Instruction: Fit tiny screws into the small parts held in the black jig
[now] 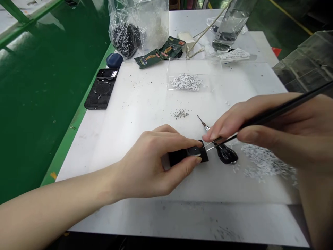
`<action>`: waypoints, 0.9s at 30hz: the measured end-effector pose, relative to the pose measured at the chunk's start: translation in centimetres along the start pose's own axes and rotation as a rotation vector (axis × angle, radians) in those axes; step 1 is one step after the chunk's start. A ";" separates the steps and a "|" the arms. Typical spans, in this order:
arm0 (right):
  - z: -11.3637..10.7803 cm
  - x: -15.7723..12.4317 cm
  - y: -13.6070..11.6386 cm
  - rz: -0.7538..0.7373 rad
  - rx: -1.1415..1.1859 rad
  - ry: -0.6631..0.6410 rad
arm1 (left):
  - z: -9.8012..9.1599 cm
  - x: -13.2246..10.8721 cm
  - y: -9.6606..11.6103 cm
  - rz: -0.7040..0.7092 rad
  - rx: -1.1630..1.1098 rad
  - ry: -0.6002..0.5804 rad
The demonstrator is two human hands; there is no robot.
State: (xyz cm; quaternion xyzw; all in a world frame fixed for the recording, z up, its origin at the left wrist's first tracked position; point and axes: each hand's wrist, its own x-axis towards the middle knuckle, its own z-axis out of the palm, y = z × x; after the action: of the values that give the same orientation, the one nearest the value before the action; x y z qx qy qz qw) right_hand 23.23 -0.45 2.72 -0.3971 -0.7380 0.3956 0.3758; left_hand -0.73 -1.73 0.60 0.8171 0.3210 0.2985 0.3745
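My left hand (158, 159) pinches a small black part (194, 151) between thumb and forefinger, over a flat black block (177, 157) on the white mat. In my right hand (275, 128) is a pair of black tweezers (270, 116), its bright tips touching or just beside the small part. Whether the tips grip anything is too small to tell. Under the right fingers lies a screwdriver (227, 153) with a bulbous black handle, its thin bit pointing away. A scatter of tiny metal pieces (181, 113), possibly screws, lies beyond the hands.
Small white pieces (267, 161) lie heaped below my right hand, and more fill a clear tray (173, 88). A black phone (100, 91) is at the left edge. Plastic bags (140, 26), green packets (151, 59) and a clear water cup (230, 29) stand at the back.
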 end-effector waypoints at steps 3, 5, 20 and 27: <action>0.2 0.1 0.4 0.022 -0.033 -0.102 | 0.0 0.1 -0.1 0.021 0.004 -0.008; 0.3 0.3 0.5 0.029 -0.054 -0.118 | -0.1 0.1 -0.2 0.039 0.005 -0.016; 0.3 0.1 1.0 -0.001 -0.051 -0.103 | -0.1 0.0 -0.1 0.048 -0.022 -0.020; 0.4 0.4 1.0 -0.013 -0.060 -0.109 | -0.1 0.0 0.0 0.043 -0.015 -0.019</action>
State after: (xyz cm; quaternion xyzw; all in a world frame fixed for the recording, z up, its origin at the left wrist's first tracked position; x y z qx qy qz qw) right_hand 23.02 0.19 1.83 -0.3814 -0.7715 0.3918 0.3253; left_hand -0.76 -1.67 0.68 0.8238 0.2975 0.3014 0.3768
